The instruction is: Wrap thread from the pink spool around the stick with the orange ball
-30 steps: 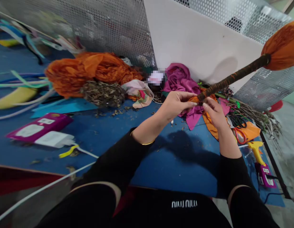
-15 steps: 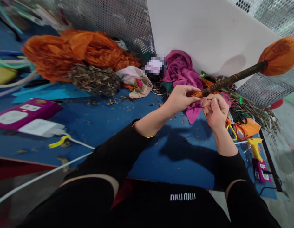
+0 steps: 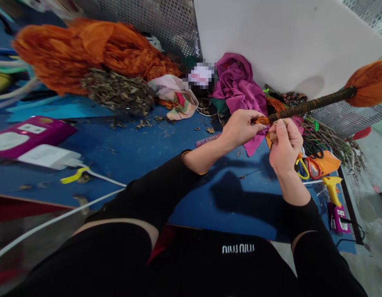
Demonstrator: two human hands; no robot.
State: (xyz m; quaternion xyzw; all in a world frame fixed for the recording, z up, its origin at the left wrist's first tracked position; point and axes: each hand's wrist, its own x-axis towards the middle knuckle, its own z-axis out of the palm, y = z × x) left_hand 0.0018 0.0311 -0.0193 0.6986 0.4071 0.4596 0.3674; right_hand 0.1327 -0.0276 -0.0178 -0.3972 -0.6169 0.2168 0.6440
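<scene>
A dark brown wrapped stick slants up to the right, with flecks of orange along it. At its far end bulges a rounded head of orange cloth. My left hand pinches the near end, where some orange material shows between thumb and fingers. Just to the right, below the stick, my right hand is closed with thumb against fingers. A thin brownish strip seems to be in that pinch, but it is too small to name. Magenta cloth lies behind my hands.
Crumpled orange fabric and dried plant matter lie at the back left. A purple power strip with a white plug sits left. To the right are scissors, a yellow glue gun and dry twigs. A white cable crosses the near left.
Both hands and the stick have shifted slightly right in view, and the stick's head sits a little lower. My right hand has turned somewhat. The whole view has moved a little.
</scene>
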